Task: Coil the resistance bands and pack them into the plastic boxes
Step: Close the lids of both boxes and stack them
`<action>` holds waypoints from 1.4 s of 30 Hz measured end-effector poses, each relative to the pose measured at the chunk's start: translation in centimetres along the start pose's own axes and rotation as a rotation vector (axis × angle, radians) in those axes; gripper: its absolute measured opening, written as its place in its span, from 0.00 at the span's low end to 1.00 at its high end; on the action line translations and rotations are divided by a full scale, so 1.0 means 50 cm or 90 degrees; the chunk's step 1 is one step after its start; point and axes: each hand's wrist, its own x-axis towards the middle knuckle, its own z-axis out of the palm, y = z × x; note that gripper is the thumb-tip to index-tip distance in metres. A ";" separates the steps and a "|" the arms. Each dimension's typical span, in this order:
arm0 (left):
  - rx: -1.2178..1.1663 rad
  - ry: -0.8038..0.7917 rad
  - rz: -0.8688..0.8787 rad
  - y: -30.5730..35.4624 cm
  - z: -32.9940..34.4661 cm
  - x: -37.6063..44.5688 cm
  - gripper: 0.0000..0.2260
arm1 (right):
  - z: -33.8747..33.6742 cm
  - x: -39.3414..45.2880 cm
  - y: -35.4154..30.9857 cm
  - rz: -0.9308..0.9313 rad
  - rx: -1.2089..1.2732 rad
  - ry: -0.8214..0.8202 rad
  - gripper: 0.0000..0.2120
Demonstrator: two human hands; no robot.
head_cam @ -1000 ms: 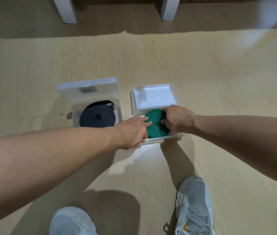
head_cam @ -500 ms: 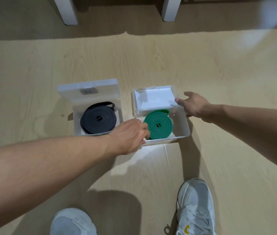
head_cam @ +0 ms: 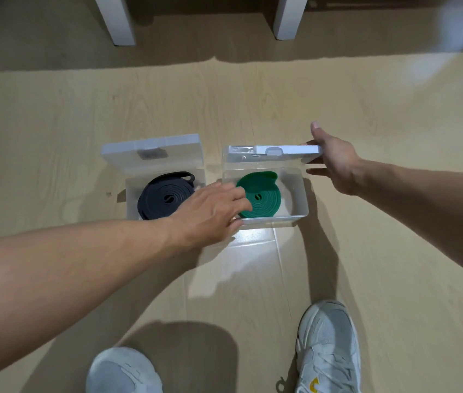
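Two clear plastic boxes stand side by side on the floor. The left box (head_cam: 132, 188) holds a coiled black band (head_cam: 162, 198), and its lid (head_cam: 153, 150) leans open. In the right box (head_cam: 299, 199) lies a coiled green band (head_cam: 261, 198). My right hand (head_cam: 333, 158) grips the right end of that box's lid (head_cam: 272, 151), which stands half raised. My left hand (head_cam: 213, 212) rests on the right box's near left corner, fingers spread beside the green band's left side.
Two white furniture legs (head_cam: 116, 19) (head_cam: 289, 17) stand at the far edge of the wooden floor. My two grey-white shoes (head_cam: 123, 370) (head_cam: 328, 347) are at the bottom of the view.
My right hand left the green band, reached the lid's right end and has swung the lid up from lying flat. My left hand stayed at the box's near left corner.
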 end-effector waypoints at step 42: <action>0.044 0.200 -0.076 -0.062 -0.145 -0.058 0.30 | 0.089 -0.062 0.006 -0.463 -0.766 -0.102 0.22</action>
